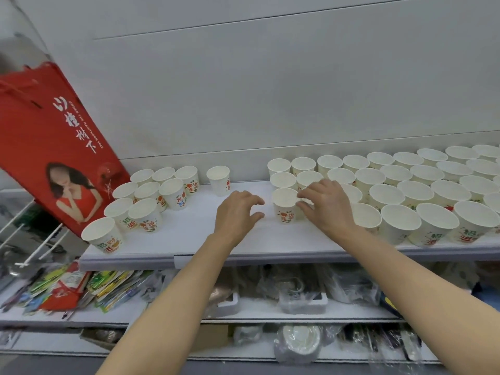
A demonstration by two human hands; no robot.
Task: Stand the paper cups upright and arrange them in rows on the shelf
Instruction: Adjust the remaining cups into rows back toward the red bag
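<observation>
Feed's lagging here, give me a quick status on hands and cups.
Left hand open above shelf, holding nothing. Right hand fingertips on front cup, upright, at the rows' left edge. Lone cup stands apart mid-shelf. Nothing blocking.

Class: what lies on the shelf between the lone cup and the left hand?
Nothing: the head view shows only bare white shelf between the lone cup and the left hand.

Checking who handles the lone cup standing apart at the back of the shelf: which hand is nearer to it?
Left. The left hand hovers just in front of the lone cup, not touching; the right hand is farther right, among the rows.
</observation>
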